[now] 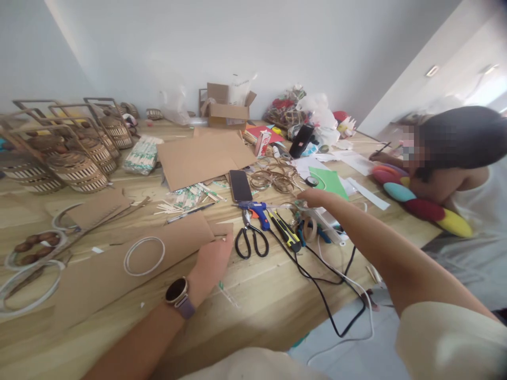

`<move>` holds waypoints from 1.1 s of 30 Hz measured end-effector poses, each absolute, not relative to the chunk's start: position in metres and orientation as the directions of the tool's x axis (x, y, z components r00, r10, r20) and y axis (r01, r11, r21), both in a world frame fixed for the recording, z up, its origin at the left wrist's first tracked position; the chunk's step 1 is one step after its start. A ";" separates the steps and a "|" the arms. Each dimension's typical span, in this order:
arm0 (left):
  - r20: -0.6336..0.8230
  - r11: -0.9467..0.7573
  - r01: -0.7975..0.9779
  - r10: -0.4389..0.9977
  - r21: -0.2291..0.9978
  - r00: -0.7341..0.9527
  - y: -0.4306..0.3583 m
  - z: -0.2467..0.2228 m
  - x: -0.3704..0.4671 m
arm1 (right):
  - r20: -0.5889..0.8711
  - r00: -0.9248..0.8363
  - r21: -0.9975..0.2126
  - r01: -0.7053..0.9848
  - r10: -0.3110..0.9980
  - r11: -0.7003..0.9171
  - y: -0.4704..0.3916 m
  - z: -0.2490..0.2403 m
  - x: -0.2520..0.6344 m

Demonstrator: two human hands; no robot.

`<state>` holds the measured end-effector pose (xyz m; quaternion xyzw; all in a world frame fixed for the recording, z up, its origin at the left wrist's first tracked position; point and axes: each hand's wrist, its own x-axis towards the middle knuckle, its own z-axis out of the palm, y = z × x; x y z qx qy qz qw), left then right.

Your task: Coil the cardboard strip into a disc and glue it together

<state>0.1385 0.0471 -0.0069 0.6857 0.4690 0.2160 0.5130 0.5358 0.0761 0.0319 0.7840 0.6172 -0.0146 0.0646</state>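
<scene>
My left hand [214, 259], with a watch on its wrist, is closed on a small cardboard piece [222, 228] beside the long cardboard strip [178, 240]. A white ring [144, 256] lies on that strip. My right hand [312, 198] reaches over the tools near the bamboo rings [282, 179]; its fingertips are too small and hidden to read. Between the hands lie black-handled scissors [251, 241], a blue glue gun [259, 212], a yellow utility knife [285, 231] and a phone [240, 186].
Woven lanterns [81, 169] stand at the left, near wrapped sticks [142, 154]. A large cardboard sheet [204, 155] and an open box [228, 113] are farther back. Cables [325, 303] hang over the front edge. Another person [459, 153] leans on the table at the right.
</scene>
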 end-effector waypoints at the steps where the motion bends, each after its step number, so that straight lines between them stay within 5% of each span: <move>1: -0.181 -0.037 0.419 0.864 0.907 0.469 0.047 -0.008 0.138 | -0.147 0.245 0.090 0.968 0.958 -0.234 0.078 0.030 0.534; 9: -0.169 -0.072 0.459 0.870 0.885 0.463 0.046 -0.011 0.139 | -0.317 0.263 0.145 0.963 0.911 -0.228 0.082 0.042 0.525; 22: -0.145 -0.048 0.398 0.886 0.916 0.441 0.055 -0.003 0.134 | 0.191 0.340 0.133 0.920 0.921 -0.368 0.076 0.151 0.465; 28: -0.099 -0.034 0.324 0.917 0.946 0.385 0.057 0.012 0.125 | -0.118 0.099 0.091 0.992 0.988 -0.089 0.042 0.117 0.349; 33: 0.113 -0.221 0.346 0.945 0.912 0.306 0.046 0.028 0.118 | -0.334 -0.115 -0.094 0.992 0.935 0.088 0.020 0.074 0.272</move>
